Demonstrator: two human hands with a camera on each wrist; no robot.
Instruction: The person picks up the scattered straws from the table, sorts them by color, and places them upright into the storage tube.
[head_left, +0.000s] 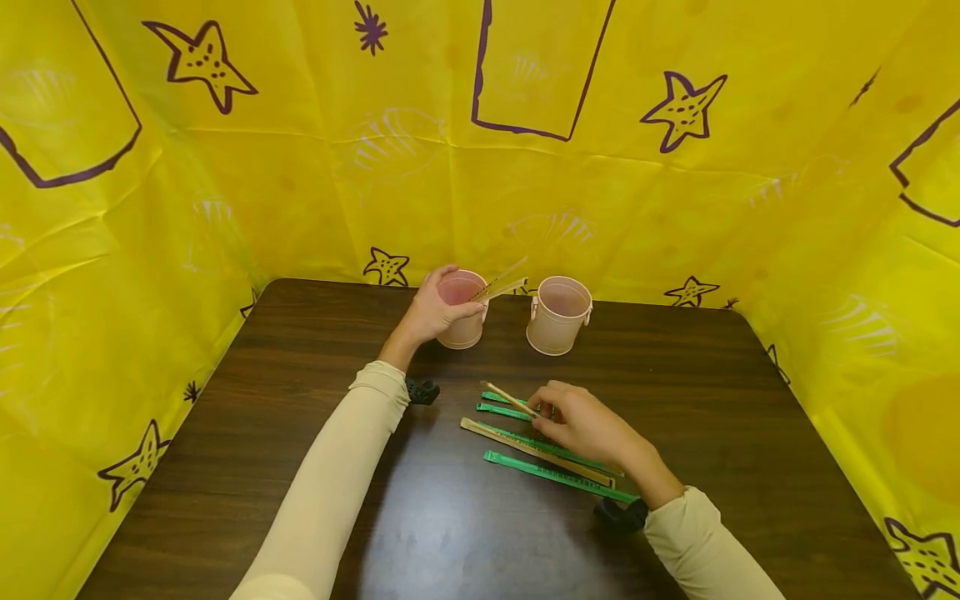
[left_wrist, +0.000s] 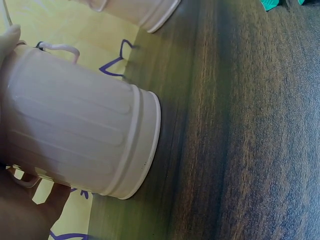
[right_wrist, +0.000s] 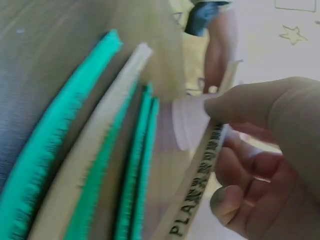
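My left hand [head_left: 437, 310] grips the left pink bucket [head_left: 463, 335] around its upper side. In the left wrist view the pail's ribbed wall [left_wrist: 75, 120] shows, with a thumb on one side and fingers on the other. Tan paper-wrapped straws [head_left: 507, 288] lean out over its rim to the right. Between thumb and fingers, my right hand [head_left: 581, 418] pinches a tan wrapped straw [right_wrist: 197, 175] printed with dark letters. Below that hand lie several green wrapped straws [head_left: 558, 478] and another tan wrapped straw [head_left: 525, 448], roughly side by side.
A second pink bucket [head_left: 553, 332] with side handles stands to the right of the first. Both are near the back edge of the dark wooden table [head_left: 330, 350]. A yellow patterned cloth [head_left: 300, 183] hangs close behind and along both sides.
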